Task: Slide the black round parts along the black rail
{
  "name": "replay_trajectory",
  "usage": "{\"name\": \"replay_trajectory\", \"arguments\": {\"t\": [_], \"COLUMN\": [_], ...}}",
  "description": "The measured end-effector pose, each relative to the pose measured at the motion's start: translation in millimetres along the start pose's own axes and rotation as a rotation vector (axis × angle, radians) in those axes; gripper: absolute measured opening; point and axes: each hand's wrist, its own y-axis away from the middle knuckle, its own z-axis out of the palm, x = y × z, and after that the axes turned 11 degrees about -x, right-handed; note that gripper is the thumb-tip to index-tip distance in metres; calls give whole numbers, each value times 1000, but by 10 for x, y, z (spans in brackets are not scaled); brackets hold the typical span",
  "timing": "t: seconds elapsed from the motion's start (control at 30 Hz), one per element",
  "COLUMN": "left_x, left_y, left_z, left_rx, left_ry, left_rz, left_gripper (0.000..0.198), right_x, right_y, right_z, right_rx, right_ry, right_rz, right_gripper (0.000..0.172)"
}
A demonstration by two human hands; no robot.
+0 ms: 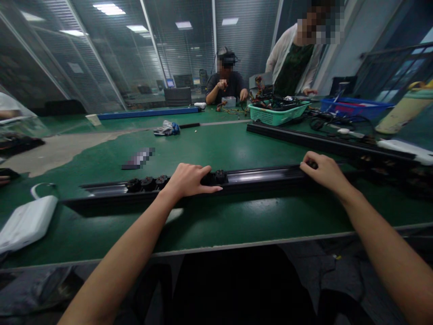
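Note:
A long black rail [260, 177] lies across the green table [216, 221] in front of me, with several small black sockets [147, 183] set in its left part. My left hand [190, 179] lies over the rail near its middle, fingers stretched to the right over another socket. My right hand [321, 170] curls its fingers over the rail's top edge further right, gripping it.
A second black rail [324, 143] runs behind at the right. A green basket [275, 115] of cables and a blue tray [355, 107] stand at the back right. A white device [27, 223] lies at the left. Two people work at the far side.

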Motion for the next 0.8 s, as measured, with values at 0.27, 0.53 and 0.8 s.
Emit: {"name": "replay_trajectory", "arguments": {"t": [0.27, 0.53, 0.8], "left_x": [2, -6, -2], "left_y": [-4, -6, -1], "left_z": [2, 7, 4], "left_rx": [11, 3, 6], "left_ry": [14, -2, -17], "left_rz": [3, 2, -1], "left_gripper": [76, 74, 74], "right_x": [40, 70, 83], "right_y": [24, 42, 27], "right_z": [-13, -36, -28], "right_rx": [6, -18, -17], "right_ry": [-20, -44, 1], "right_rz": [44, 72, 75], "right_gripper": [16, 22, 21]}}
